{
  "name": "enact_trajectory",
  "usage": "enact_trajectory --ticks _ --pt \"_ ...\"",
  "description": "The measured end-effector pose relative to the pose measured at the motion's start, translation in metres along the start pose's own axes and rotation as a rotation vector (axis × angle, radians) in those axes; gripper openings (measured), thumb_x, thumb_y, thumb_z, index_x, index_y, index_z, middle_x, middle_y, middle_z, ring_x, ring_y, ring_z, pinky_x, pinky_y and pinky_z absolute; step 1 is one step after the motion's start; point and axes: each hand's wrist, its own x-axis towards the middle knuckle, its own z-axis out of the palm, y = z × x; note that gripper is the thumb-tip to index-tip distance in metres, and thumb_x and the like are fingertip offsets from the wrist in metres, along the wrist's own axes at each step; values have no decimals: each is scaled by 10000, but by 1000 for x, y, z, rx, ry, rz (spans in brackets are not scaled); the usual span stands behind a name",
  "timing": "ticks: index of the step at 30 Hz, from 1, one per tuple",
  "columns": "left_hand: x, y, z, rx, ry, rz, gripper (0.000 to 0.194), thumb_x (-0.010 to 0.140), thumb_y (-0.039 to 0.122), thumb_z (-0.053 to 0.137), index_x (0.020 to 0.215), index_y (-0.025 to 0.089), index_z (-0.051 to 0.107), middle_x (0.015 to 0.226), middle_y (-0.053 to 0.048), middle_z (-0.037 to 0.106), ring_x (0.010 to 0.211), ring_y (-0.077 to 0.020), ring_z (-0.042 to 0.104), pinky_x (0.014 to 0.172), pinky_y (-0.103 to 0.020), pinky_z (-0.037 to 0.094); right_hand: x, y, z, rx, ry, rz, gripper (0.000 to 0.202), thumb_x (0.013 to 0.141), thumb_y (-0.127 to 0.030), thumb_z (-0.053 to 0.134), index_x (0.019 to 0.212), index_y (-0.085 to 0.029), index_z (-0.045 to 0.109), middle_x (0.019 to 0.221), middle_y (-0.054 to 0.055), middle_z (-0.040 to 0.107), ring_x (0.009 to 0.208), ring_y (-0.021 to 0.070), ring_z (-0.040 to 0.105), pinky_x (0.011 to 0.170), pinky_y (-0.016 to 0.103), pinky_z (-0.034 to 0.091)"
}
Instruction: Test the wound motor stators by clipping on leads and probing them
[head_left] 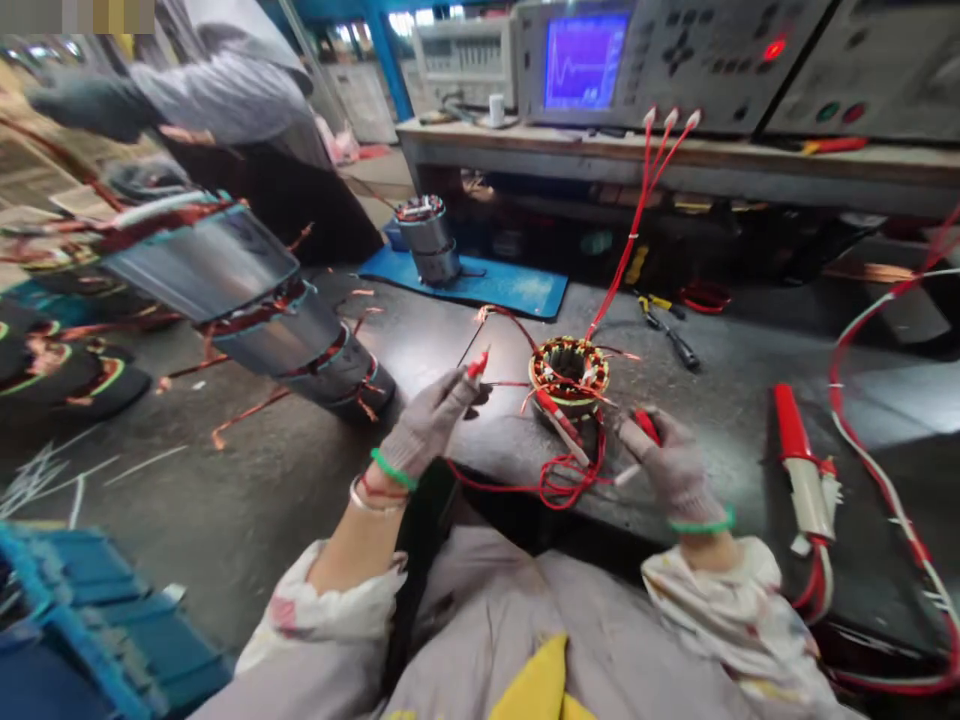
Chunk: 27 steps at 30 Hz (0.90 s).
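A wound stator with red and yellow-green windings (570,372) stands on the dark table, copper leads sticking out around it. Left of it, my gloved left hand (439,415) is closed on a red clip (478,365) near one lead. To the right, my gloved right hand (664,455) grips another red clip (646,426), its tip close to a lead at the stator's right front. A third red-and-white clip (559,420) rests against the stator's front. Red cables (570,480) lie coiled just before it.
Stacked metal stators (262,310) lean at left. A smaller stack (429,240) stands on a blue mat (517,288). Behind are a tester with a lit screen (585,62) and pliers (671,335). A large red-and-white clip (802,470) lies right. A co-worker's sleeve (225,95) shows upper left.
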Motion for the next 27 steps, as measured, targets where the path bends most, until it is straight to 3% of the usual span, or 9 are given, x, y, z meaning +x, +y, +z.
enact_trajectory --ticks 4,6,8,11,14,17,19,23,27 --pt "-42 -53 26 -213 3 -212 524 715 582 832 1012 160 740 914 -106 772 831 -234 746 752 -333 613 -39 -14 11 -3 -112 -214 502 654 -519 834 1040 -217 729 1076 90 738 960 265 679 850 391 558" --pt "-41 -77 43 -392 116 -230 534 696 569 852 1023 174 702 925 -80 758 836 -219 744 749 -328 614 -39 -20 27 -59 -108 -279 484 707 -501 804 1100 -229 732 1161 106 732 1045 288 677 945 440 537" --pt "-28 -91 53 -570 243 -247 559 666 547 880 1033 191 653 946 -62 741 842 -210 738 708 -317 609 -32 -25 41 -59 -124 -244 348 788 -466 722 1040 -226 739 1081 95 751 994 272 689 950 451 530" --pt "-7 -96 53 -709 348 -312 543 665 464 902 1034 191 612 935 -64 724 820 -207 731 669 -314 601 -24 -37 50 47 -212 -40 296 788 -454 700 942 -200 704 921 69 744 828 229 679 833 412 553" --pt "0 -95 50 -722 368 -346 459 725 403 872 1024 182 602 898 -62 713 781 -189 721 662 -300 592 -22 -48 45 198 -373 120 364 722 -421 766 988 -196 660 910 41 713 783 190 641 747 348 543" --pt "-4 -95 51 -732 382 -360 386 781 368 830 1030 189 595 874 -39 707 756 -162 713 657 -272 584 -25 -46 23 270 -579 138 433 727 -405 772 1091 -196 667 940 23 704 770 167 617 711 305 525" --pt "-5 -95 51 -745 378 -378 351 798 339 815 1025 184 596 853 -29 708 734 -156 710 653 -272 589 -30 -35 1 152 -671 155 383 779 -409 742 1087 -186 692 904 16 706 739 161 608 695 295 513" --pt "1 -92 46 -767 335 -412 325 784 297 826 995 178 609 807 -26 705 717 -169 709 629 -282 596 -45 -6 -37 -255 -546 143 324 827 -451 690 1001 -180 726 861 28 731 767 190 645 720 304 513" --pt "10 -92 43 -766 341 -384 240 824 272 780 977 181 618 796 -26 693 692 -158 689 609 -272 587 -52 12 -34 -463 -481 95 381 830 -448 647 1101 -199 744 989 66 779 866 242 709 822 360 543"
